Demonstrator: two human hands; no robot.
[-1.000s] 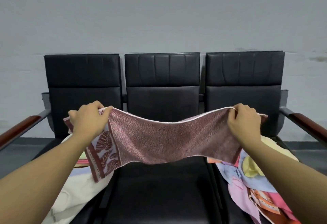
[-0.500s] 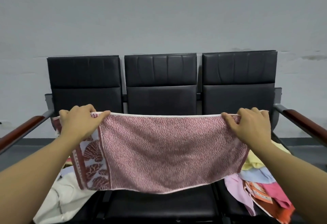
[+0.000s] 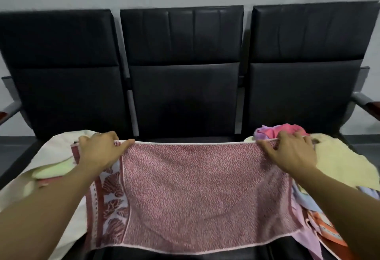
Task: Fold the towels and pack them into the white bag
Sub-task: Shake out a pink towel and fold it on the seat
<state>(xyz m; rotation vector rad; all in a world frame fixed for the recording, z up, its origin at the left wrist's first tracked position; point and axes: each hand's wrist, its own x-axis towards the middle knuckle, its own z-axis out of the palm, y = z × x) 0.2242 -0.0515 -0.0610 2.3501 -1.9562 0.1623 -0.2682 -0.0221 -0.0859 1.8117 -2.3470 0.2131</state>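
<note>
Folding step: left hand (image 3: 98, 152) and right hand (image 3: 292, 152) fingers clamped on pink towel (image 3: 191, 194) far corners, stretched flat over middle seat (image 3: 185, 138). Next probably: bring the far edge toward near hem, keep corners lined up.

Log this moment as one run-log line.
step: spreading towel on middle seat | left hand: grips far left corner | right hand: grips far right corner | bag: left seat

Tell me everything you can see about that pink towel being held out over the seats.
The pink towel looks like terry cloth, speckled pink and white, with a pale hem and a dark red leaf-patterned band near its left end. It is spread wide and flat over the middle black seat. The left hand and right hand each grip a far corner. Its ends overlap the white bag on the left and the pile of coloured cloths on the right.
</note>
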